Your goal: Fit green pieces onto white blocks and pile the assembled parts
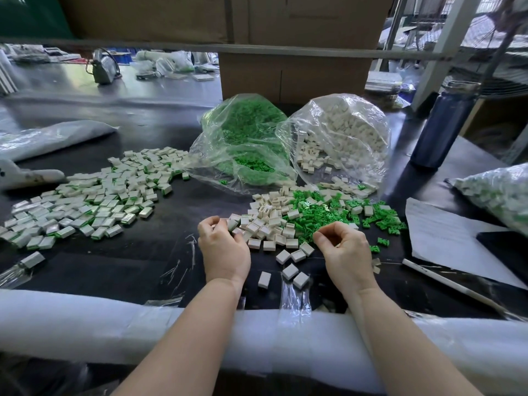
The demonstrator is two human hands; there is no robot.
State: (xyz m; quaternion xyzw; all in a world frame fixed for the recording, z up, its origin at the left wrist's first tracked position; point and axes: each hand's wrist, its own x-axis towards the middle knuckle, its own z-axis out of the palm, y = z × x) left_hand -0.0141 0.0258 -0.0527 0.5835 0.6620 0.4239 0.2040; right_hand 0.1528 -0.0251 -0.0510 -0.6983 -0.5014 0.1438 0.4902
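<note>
Fingers (pixel 221 228) of left hand (pixel 224 250) curled on a white block (pixel 232 224) (right hand (pixel 347 252) fingers pinched, contents unclear).

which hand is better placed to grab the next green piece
Right. The right hand sits at the edge of the loose green pieces; the left hand is over the white blocks.

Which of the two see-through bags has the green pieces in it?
The bag on the left, beside the finished pile, holds the green pieces. The bag on the right, nearer the dark blue bottle, is full of white blocks instead.
</note>
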